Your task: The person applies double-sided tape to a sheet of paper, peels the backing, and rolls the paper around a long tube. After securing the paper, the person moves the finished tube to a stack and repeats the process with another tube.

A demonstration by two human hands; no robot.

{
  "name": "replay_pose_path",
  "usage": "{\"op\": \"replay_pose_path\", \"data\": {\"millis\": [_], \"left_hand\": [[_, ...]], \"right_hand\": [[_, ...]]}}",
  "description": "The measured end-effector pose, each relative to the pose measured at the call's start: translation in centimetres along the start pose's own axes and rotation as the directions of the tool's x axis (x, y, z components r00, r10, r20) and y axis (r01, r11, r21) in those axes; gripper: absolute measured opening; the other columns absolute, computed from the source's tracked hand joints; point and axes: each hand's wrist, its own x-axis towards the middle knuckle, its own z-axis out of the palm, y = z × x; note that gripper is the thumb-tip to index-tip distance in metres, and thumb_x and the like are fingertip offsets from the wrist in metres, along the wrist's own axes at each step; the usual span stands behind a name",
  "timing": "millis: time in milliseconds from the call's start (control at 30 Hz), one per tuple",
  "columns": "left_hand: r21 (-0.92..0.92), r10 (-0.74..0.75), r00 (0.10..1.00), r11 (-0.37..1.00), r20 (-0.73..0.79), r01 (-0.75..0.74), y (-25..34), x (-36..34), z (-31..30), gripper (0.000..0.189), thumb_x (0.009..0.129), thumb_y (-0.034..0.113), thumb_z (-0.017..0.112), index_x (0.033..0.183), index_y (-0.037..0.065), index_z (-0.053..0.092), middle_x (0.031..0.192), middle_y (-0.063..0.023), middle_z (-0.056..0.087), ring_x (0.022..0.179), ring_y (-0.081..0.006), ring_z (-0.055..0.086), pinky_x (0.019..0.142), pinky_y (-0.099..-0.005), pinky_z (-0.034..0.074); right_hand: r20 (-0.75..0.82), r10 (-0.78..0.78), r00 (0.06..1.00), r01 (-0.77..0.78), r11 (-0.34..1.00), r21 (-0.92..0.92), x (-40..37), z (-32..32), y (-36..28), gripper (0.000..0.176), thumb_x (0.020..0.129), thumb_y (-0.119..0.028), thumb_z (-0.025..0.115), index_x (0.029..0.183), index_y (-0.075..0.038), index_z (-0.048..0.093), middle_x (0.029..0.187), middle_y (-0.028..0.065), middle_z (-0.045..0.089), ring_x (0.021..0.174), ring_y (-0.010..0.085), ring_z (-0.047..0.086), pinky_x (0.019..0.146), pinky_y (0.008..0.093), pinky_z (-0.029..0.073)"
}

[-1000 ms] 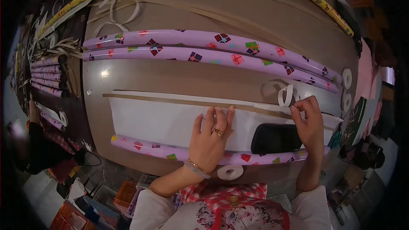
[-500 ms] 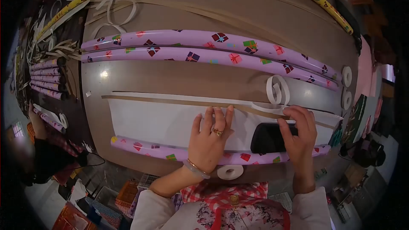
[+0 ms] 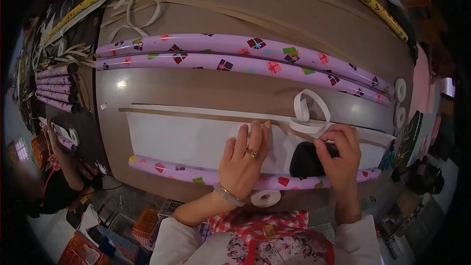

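Work area: a bench [image 3: 196, 86] bearing a white sheet [image 3: 167, 140], with a purple roll [image 3: 169, 168] lying along the sheet's near edge. The brown strip [image 3: 196, 116] runs along the sheet's far side; the white strip [image 3: 309, 129] stands in a loose loop over it, just beside the right hand.

Grip, left hand [image 3: 243, 159]: fingers extended, slightly spread, tips resting on the sheet at the brown strip. Grip, right hand [image 3: 341, 154]: thumb and forefinger drawn together, in my judgement pinching the brown strip; whether the white strip is caught as well cannot be confirmed.

Risks, as assessed: the brown strip bows between the hands, so uneven tension could set it crooked or wrinkle the sheet. The white strip's loop, being unrestrained, could fall beneath the fingers and snag. A black object [image 3: 305, 159] rests on the sheet, partly hidden by the right hand; a knock from that hand could shift it and drag the paper. A tape roll [image 3: 275, 198] sits at the bench's near edge, where a forearm or clothing could push it off.

Containers, below the bench at left: an orange crate [image 3: 68, 245] holds a pale item, unidentified. Contents of the orange basket [image 3: 143, 225] and grey bin [image 3: 119, 225] are indistinct.
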Motion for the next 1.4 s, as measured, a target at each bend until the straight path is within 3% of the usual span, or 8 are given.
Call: {"op": "replay_pose_path", "data": {"millis": [167,400,500,567,667,1100,1300,1400], "left_hand": [[-0.104,0.04,0.998,0.994,0.056,-0.034,0.0,0.4,0.3,0.056,0.085,0.021,0.059,0.136,0.001,0.047,0.135,-0.0083,0.043,0.121,-0.0217,0.047,0.093,-0.0366,0.043],[-0.052,0.074,0.997,0.996,0.003,-0.074,0.0,0.5,0.4,0.053,0.087,0.022,0.058,0.135,0.002,0.048,0.135,-0.01,0.043,0.122,-0.0228,0.047,0.091,-0.0379,0.044],[-0.068,0.073,0.997,0.995,0.007,-0.072,0.0,0.5,0.5,0.054,0.087,0.023,0.058,0.136,0.004,0.047,0.136,-0.0106,0.043,0.122,-0.0231,0.047,0.091,-0.0386,0.044],[-0.08,0.055,0.998,0.995,-0.008,-0.055,0.2,0.6,0.4,0.063,0.078,0.021,0.068,0.137,0.01,0.048,0.136,-0.0086,0.043,0.122,-0.0251,0.048,0.091,-0.0398,0.043],[-0.092,0.061,0.998,0.994,-0.012,-0.062,0.1,0.4,0.6,0.061,0.079,0.021,0.067,0.137,0.014,0.049,0.135,-0.009,0.043,0.121,-0.0256,0.048,0.091,-0.0403,0.043],[-0.068,0.047,0.999,0.997,-0.017,-0.048,0.6,0.5,0.9,0.059,0.082,0.026,0.067,0.137,0.017,0.05,0.134,-0.011,0.043,0.12,-0.028,0.048,0.089,-0.0426,0.044],[-0.066,0.036,0.999,0.997,-0.028,-0.038,0.9,0.7,0.9,0.06,0.082,0.027,0.067,0.139,0.019,0.049,0.132,-0.0128,0.043,0.116,-0.0296,0.049,0.089,-0.0434,0.044],[-0.023,0.071,0.997,0.997,-0.028,-0.072,0.7,0.7,0.9,0.058,0.089,0.03,0.058,0.143,0.013,0.042,0.131,-0.0137,0.043,0.117,-0.0272,0.048,0.091,-0.0405,0.045]], "right_hand": [[0.009,0.048,0.999,-0.048,0.999,-0.012,-0.2,0.2,-1.1,0.017,0.072,-0.005,0.076,0.077,-0.006,0.059,0.075,0.0046,0.056,0.069,0.0232,0.054,0.057,0.0348,0.044],[0.027,0.037,0.999,-0.036,0.998,-0.054,-0.1,0.1,-1.6,0.018,0.071,-0.006,0.076,0.076,-0.007,0.059,0.071,0.0031,0.055,0.064,0.0211,0.053,0.053,0.0333,0.042],[0.032,0.052,0.998,-0.05,0.997,-0.057,0.0,0.1,-1.8,0.018,0.071,-0.005,0.076,0.075,-0.007,0.059,0.07,0.0031,0.054,0.063,0.0216,0.052,0.053,0.0333,0.042],[0.027,0.046,0.999,-0.044,0.997,-0.065,0.0,0.2,-1.7,0.018,0.071,-0.005,0.076,0.075,-0.007,0.059,0.07,0.0031,0.054,0.063,0.0216,0.052,0.053,0.0334,0.042],[0.027,0.042,0.999,-0.04,0.996,-0.076,0.0,0.2,-1.7,0.017,0.071,-0.005,0.076,0.075,-0.007,0.059,0.07,0.003,0.054,0.064,0.0217,0.052,0.054,0.0337,0.042],[0.062,0.09,0.994,-0.085,0.993,-0.084,0.2,0.3,-2.0,0.016,0.072,-0.007,0.075,0.075,-0.007,0.059,0.069,0.0029,0.054,0.064,0.0218,0.053,0.054,0.0338,0.042],[0.077,0.039,0.996,-0.036,0.999,-0.035,0.1,1.0,-2.6,0.017,0.071,-0.009,0.075,0.075,-0.009,0.059,0.07,0.0028,0.054,0.063,0.0221,0.053,0.052,0.0342,0.042],[0.091,0.016,0.996,-0.014,0.999,-0.029,0.0,1.3,-2.8,0.016,0.072,-0.009,0.075,0.076,-0.009,0.059,0.07,0.0027,0.054,0.062,0.0217,0.053,0.052,0.034,0.041]]}}
